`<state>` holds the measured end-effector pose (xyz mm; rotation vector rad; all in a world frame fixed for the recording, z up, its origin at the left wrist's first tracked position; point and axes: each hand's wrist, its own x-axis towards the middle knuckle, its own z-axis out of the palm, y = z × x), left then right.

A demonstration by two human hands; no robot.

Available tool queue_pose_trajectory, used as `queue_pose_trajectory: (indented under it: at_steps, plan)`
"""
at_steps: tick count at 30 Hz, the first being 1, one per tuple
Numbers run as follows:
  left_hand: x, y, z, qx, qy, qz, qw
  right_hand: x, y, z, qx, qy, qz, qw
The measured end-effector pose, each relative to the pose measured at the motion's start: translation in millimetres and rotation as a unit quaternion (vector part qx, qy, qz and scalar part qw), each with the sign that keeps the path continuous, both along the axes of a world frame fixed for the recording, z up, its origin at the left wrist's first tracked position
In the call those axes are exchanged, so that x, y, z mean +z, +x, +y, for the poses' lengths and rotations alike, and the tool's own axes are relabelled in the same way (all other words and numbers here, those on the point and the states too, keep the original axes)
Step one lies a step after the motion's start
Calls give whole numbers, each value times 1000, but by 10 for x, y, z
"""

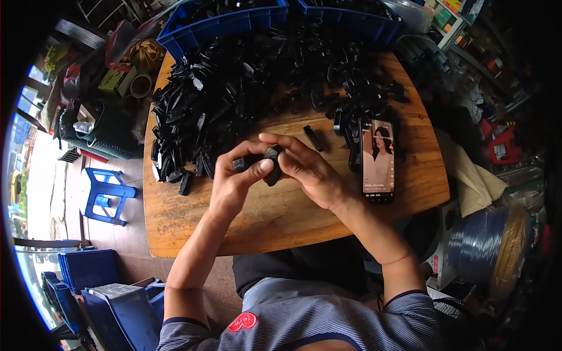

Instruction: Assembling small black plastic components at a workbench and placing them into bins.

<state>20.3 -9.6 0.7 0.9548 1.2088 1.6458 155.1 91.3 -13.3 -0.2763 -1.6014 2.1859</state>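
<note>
Above the wooden table (193,222), my two hands meet with small black plastic pieces between them. My left hand (234,178) is closed, its thumb pressed against a black plastic piece (273,154); a second dark piece (239,164) sits in its curled fingers. Fingers and thumb of my right hand (310,169) pinch the same central piece from the other side. Its lower part is partly covered by my thumb, and its exact kind is unclear. Beyond my right fingers, a single oblong black piece (313,138) lies on the wood.
A large heap of black plastic pieces (234,99) covers the table's far half. Two blue crates (234,26) stand behind it. A lit phone (378,164) is at the right. Left on the floor stands a blue stool (108,196); a wrapped spool (486,243) is at the right.
</note>
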Motion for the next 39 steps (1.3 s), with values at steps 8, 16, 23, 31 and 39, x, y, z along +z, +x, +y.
queue_pose_trajectory:
  at_steps: [8,16,23,31,39]
  plan:
    - [-30,-10,38,-82,-55,-36,994,67,53,128,-150,298,-86,939]
    - [13,-595,84,110,10,107,988,-133,144,394,-217,620,-220,721]
    - [67,-480,-21,161,1,594,789,46,191,396,-162,240,-126,949]
    - [-44,-443,-66,24,-56,679,731,124,169,277,-4,42,-38,998]
    - [-69,-284,37,33,54,622,780,51,121,257,-34,-63,72,995]
